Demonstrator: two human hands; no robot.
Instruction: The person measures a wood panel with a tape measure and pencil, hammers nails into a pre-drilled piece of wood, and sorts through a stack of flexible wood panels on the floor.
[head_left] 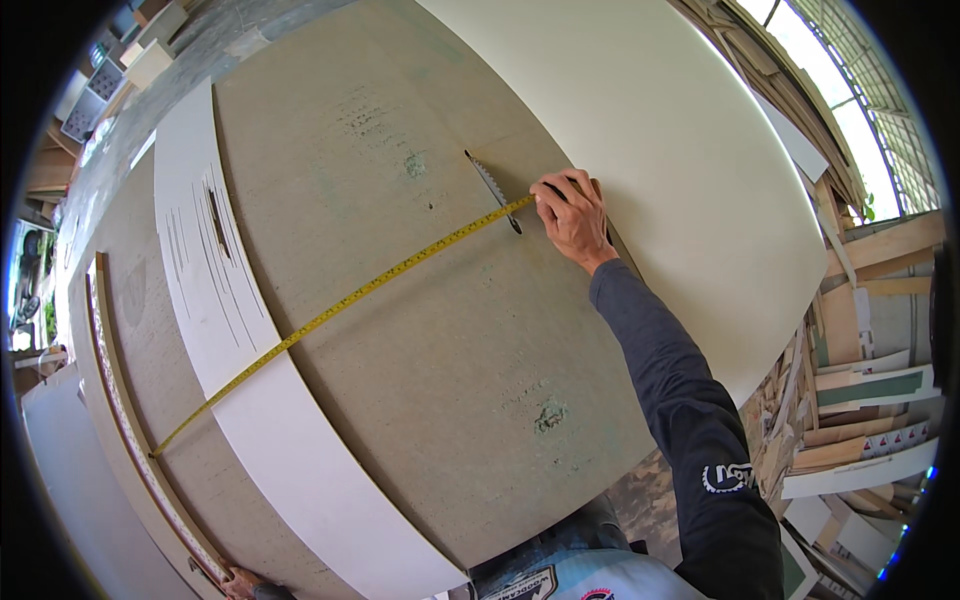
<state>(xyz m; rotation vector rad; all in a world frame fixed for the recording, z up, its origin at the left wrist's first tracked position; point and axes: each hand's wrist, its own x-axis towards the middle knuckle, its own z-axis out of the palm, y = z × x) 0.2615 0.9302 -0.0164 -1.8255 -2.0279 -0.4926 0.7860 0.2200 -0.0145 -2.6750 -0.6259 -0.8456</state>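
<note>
My right hand [572, 215] is closed around the end of a yellow tape measure [380, 273], beside a toothed circular saw blade [490, 185] that sticks up through a slot in the brown table [450, 330]. The tape slants down to the left, crosses over a white board strip [240, 400] and ends at a long wooden rail [120, 395]. At the bottom left, my left hand [243, 583] grips the near end of that rail; its wrist is cut off by the picture's edge. The tape's case is mostly hidden by my right fingers.
A large white panel [680, 140] lies along the table's right side. Stacked boards and offcuts [870, 390] fill the far right. Crates and boxes [95, 95] stand at the upper left. Chipped greenish patches [550, 415] mark the tabletop.
</note>
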